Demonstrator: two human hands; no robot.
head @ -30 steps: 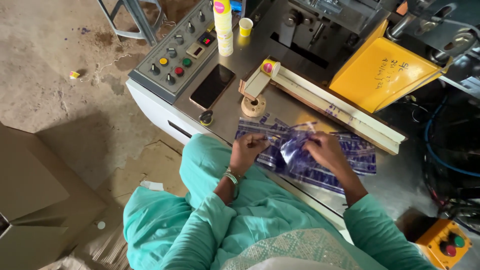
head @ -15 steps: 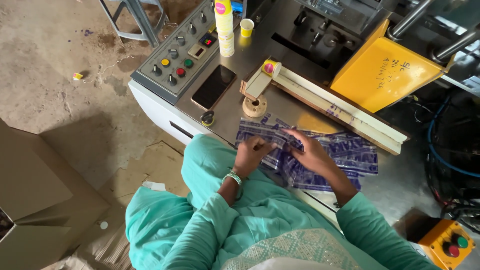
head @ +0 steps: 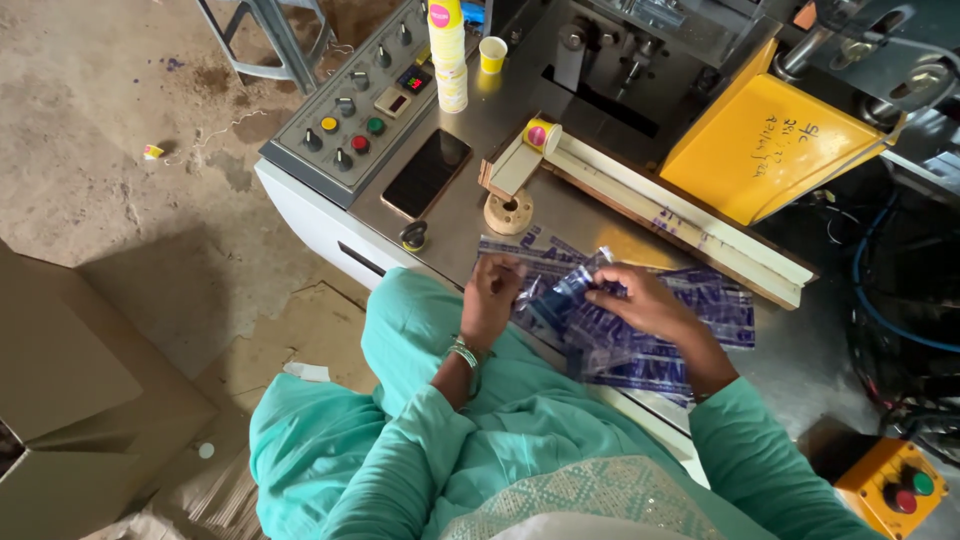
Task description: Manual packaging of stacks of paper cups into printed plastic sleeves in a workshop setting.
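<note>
**Both hands in the sachet strips at the machine's edge**

Centre of the frame, and both hands are busy. The left hand [head: 492,297] is curled shut around the near end of the blue and silver sachet strips [head: 640,335], fingers folded over the foil. The right hand [head: 640,300] comes in from the right with its fingers narrowed, pinching one strip just beside the left, so the two hands nearly meet over the same bundle.

Where are the strips? Spread flat on the steel counter [head: 470,215] in the middle of the frame, fanning out to the right under the right wrist, between the person's lap and the long pale guide rail [head: 670,215] that runs diagonally above them.

How far along, judging by how things lie: some strips sit gathered under the hands at the left, but most of the foil to the right is loose and overlapping, so I'd call the gathering only partly done, with most of the sorting left.

Around them: a dark phone [head: 427,172] lies face up on the counter, upper left of the hands, beside the grey control panel [head: 350,110] with its coloured buttons. A yellow hopper [head: 760,150] sits upper right, a stack of paper cups [head: 447,50] at the top edge, and brown cartons [head: 80,400] stand on the floor at lower left
</note>
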